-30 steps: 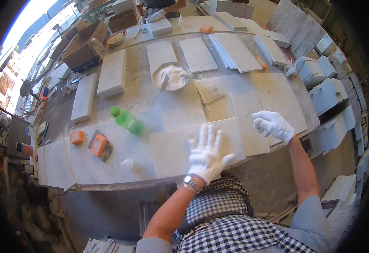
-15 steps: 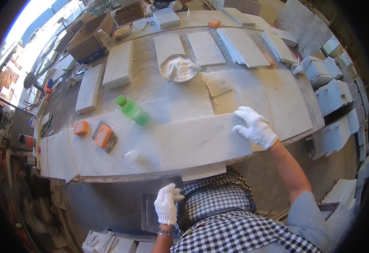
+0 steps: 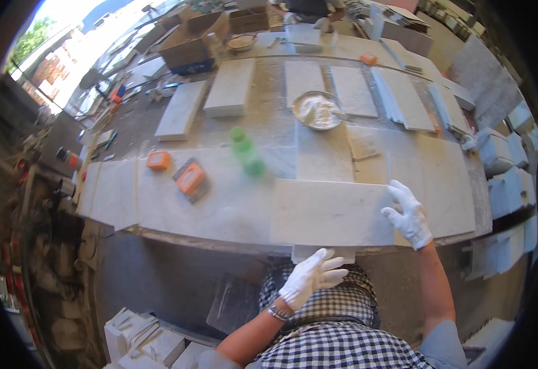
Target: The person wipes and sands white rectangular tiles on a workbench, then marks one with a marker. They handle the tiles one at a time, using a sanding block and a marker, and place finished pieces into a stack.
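A white, faintly veined stone tile (image 3: 333, 212) lies flat at the near edge of the worktable. My right hand (image 3: 409, 215), in a white knit glove, touches its right edge with fingers and thumb stretched apart. Below the table's near edge hovers my left hand (image 3: 312, 280), gloved too, its fingers spread and nothing in them. A narrower white piece (image 3: 323, 253) juts out from under the tile near that hand. To the tile's upper left stands a green plastic bottle (image 3: 247, 152), a little blurred. A bowl of white paste (image 3: 318, 111) sits beyond the tile.
Two orange blocks (image 3: 157, 161) (image 3: 191, 179) lie on the left slabs. Stacked tiles (image 3: 229, 86) and more tiles (image 3: 404, 98) stand farther back, with a cardboard box (image 3: 194, 43) at the far left. Across the table a co-worker's gloved hands (image 3: 322, 24) show.
My left hand has risen toward the table edge and its curled fingers have spread. My right hand stays at the tile's right edge. The whole view has shifted, moving the table rightward in it.
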Action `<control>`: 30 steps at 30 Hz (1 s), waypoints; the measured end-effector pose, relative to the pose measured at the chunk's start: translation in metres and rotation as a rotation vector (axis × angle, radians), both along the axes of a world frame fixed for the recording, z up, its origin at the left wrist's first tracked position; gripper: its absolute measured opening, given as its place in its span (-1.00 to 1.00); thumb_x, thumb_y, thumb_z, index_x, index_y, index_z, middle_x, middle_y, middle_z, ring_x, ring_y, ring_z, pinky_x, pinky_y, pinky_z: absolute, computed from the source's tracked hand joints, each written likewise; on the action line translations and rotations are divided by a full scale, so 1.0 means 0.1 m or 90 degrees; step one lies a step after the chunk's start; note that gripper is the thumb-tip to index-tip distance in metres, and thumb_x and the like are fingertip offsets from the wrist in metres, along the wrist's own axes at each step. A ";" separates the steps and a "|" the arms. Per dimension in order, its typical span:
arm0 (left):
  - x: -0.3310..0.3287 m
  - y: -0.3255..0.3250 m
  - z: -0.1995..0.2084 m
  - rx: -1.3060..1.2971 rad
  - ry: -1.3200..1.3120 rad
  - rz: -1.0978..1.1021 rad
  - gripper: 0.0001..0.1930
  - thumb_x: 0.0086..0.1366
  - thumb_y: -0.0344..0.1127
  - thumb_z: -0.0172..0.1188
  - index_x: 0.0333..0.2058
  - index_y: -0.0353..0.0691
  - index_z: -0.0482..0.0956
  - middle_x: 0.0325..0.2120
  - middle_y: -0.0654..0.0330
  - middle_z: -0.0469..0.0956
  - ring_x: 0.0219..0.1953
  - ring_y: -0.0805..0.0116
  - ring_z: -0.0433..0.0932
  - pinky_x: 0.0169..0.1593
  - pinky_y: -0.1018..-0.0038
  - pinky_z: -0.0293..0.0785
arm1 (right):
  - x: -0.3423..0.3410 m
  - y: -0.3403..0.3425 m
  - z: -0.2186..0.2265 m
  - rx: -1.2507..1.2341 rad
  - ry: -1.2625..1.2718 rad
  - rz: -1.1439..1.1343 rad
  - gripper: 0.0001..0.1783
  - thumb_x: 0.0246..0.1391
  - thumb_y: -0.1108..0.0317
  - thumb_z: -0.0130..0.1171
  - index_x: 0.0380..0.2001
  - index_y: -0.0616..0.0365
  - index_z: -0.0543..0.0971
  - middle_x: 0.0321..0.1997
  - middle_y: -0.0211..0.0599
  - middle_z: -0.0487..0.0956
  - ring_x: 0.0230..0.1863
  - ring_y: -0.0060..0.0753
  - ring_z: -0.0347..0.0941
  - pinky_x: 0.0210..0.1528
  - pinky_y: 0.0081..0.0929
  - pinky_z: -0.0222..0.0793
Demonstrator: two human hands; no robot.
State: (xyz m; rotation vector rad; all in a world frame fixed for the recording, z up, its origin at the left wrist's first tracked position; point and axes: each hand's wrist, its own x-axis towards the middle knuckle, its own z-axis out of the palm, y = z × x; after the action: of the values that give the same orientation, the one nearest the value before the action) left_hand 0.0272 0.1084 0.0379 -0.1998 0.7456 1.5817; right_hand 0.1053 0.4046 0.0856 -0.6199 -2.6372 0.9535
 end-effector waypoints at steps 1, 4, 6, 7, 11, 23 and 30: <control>0.01 0.04 -0.02 0.026 -0.031 0.039 -0.16 0.47 0.14 -0.02 0.40 -0.43 -0.06 0.37 -0.14 0.18 0.31 -0.06 0.34 0.30 0.11 0.31 | -0.05 0.01 -0.03 -0.072 0.010 -0.003 -0.42 -0.02 0.32 0.42 0.09 0.25 0.53 0.28 0.05 0.45 0.27 0.01 0.41 0.19 -0.25 0.43; 0.04 0.18 -0.11 0.090 -0.137 0.104 -0.19 0.48 0.13 -0.02 0.40 -0.38 -0.04 0.41 -0.09 0.09 0.36 0.03 0.26 0.34 0.15 0.25 | -0.18 0.05 -0.11 0.045 -0.006 0.057 -0.44 -0.05 0.41 0.40 0.07 0.29 0.53 0.22 0.04 0.48 0.25 -0.02 0.42 0.22 -0.28 0.39; 0.07 0.22 -0.16 0.130 -0.097 0.097 -0.26 0.48 0.12 -0.01 0.39 -0.28 0.03 0.40 -0.05 0.11 0.35 0.10 0.29 0.33 0.21 0.25 | -0.24 0.06 -0.13 0.107 0.019 0.091 -0.46 -0.07 0.45 0.38 0.04 0.32 0.53 0.16 0.02 0.51 0.22 -0.05 0.45 0.24 -0.30 0.36; 0.11 0.24 -0.17 0.118 -0.104 0.110 -0.32 0.48 0.11 0.00 0.37 -0.20 0.10 0.39 -0.02 0.14 0.34 0.17 0.29 0.32 0.28 0.23 | -0.25 0.07 -0.13 0.098 0.021 0.089 -0.47 -0.07 0.46 0.38 0.02 0.32 0.53 0.13 0.01 0.52 0.20 -0.05 0.45 0.24 -0.30 0.35; 0.20 0.31 -0.22 0.164 -0.114 0.157 -0.30 0.45 0.12 0.06 0.36 -0.20 0.15 0.37 0.05 0.19 0.32 0.22 0.29 0.30 0.33 0.22 | -0.16 0.09 -0.13 0.007 -0.056 0.023 -0.52 -0.08 0.50 0.35 -0.02 0.34 0.54 0.05 -0.09 0.54 0.04 -0.20 0.50 0.16 -0.34 0.39; 0.15 0.12 -0.20 -0.011 0.024 0.124 -0.60 0.35 -0.10 0.29 -0.03 -0.29 0.53 -0.12 0.17 0.60 -0.14 0.37 0.60 0.00 0.41 0.54 | 0.43 0.01 -0.33 -0.349 0.014 -0.145 -0.72 0.31 0.35 0.08 -0.06 0.34 0.55 -0.41 -0.31 0.60 -0.72 -0.64 0.42 -0.79 -0.68 0.30; 0.20 0.16 -0.09 -0.016 0.045 0.199 -0.66 0.31 -0.20 0.35 -0.04 -0.27 0.58 -0.13 0.28 0.59 -0.08 0.50 0.55 -0.03 0.50 0.51 | 0.43 -0.20 -0.07 -0.524 0.072 -0.115 -0.49 0.26 0.06 0.22 0.02 0.32 0.59 -0.30 -0.35 0.63 -0.39 -0.60 0.52 -0.30 -0.57 0.47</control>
State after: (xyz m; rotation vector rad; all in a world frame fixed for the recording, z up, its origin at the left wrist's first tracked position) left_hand 0.0468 0.1240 0.0287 -0.2907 0.8189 1.8839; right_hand 0.1483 0.3846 0.0785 -0.9092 -1.9670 1.9410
